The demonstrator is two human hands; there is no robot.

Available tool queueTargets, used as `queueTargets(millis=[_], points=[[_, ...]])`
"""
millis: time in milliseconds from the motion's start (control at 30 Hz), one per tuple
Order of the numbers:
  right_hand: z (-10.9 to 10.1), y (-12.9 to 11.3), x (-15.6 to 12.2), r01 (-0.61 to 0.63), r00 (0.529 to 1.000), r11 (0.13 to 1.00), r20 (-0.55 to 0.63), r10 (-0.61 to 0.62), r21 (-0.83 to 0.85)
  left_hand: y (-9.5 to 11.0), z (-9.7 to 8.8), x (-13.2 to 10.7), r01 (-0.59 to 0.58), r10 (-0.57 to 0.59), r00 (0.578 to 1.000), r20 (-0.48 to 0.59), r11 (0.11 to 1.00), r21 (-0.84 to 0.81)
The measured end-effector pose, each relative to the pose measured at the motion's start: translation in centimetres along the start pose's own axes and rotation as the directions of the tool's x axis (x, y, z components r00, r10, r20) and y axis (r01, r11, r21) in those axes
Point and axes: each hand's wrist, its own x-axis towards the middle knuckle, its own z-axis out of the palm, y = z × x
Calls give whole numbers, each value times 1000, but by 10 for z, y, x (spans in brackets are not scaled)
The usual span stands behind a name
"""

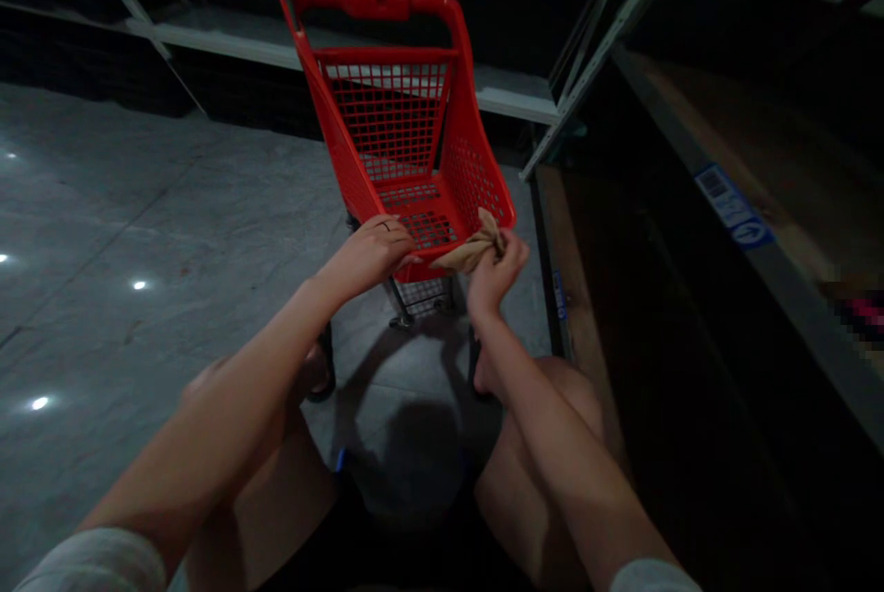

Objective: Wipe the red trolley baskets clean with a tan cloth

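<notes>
A small red plastic shopping cart stands on the floor in front of my knees, its handle on the far side. My left hand rests curled over the cart's near rim, fingers wrapped on the edge. My right hand is closed on a crumpled tan cloth, held against the cart's near right corner. The basket looks to hold nothing else.
Grey polished floor spreads to the left with light glints. Metal shelving runs behind the cart. On the right a dark wooden shelf rack with a blue barcode label stands close to my right arm.
</notes>
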Motion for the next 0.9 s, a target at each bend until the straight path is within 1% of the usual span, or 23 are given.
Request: queueTargets(millis=[33,67,100,167,233,300,333,433,500,533,600,667,733,767,800,833,900], points=[[6,-5,-20,51,997,998,57,-52,25,1,3,2,5,-5,1000,-7,1000,6],[11,-11,-38,120,983,991,132,-127,59,3,5,3,7,-7,1000,-12,1000,7],[16,-16,-54,160,971,983,168,-173,84,4,7,5,8,-8,1000,-14,1000,-1],[20,-21,-70,213,950,970,206,-234,117,5,8,7,8,-9,1000,-19,999,-43],[18,-20,-66,239,940,964,220,-261,121,6,7,9,10,-12,1000,-22,996,-84],[12,-14,-50,266,931,958,229,-284,108,6,6,10,9,-11,1000,-24,996,-86],[8,-10,-41,275,933,956,215,-290,98,7,6,11,2,-4,1000,-23,997,-75],[-1,2,-15,270,955,961,115,-274,51,7,6,12,-14,13,1000,-25,999,-36],[-2,12,3,239,969,971,61,-239,6,7,6,13,-16,16,1000,-27,1000,-26],[-2,17,14,205,979,979,25,-204,-14,7,6,13,-14,14,999,-30,1000,-23],[0,29,37,86,993,996,-78,-87,-22,8,6,13,-11,10,999,-33,1000,-22],[4,38,59,-64,983,998,-173,67,24,9,6,13,-9,8,999,-34,1000,-26],[9,41,67,-184,961,980,-195,195,76,11,6,12,-4,3,999,-33,1000,-30],[11,39,62,-221,955,971,-179,235,95,11,7,12,1,-2,999,-33,1000,-30],[13,35,52,-243,954,963,-149,258,113,12,7,12,7,-8,999,-33,1000,-30],[15,29,36,-253,958,958,-107,267,132,12,8,12,15,-16,999,-33,999,-31],[19,16,-4,-246,968,953,3,250,176,12,10,12,27,-28,999,-35,999,-36]])
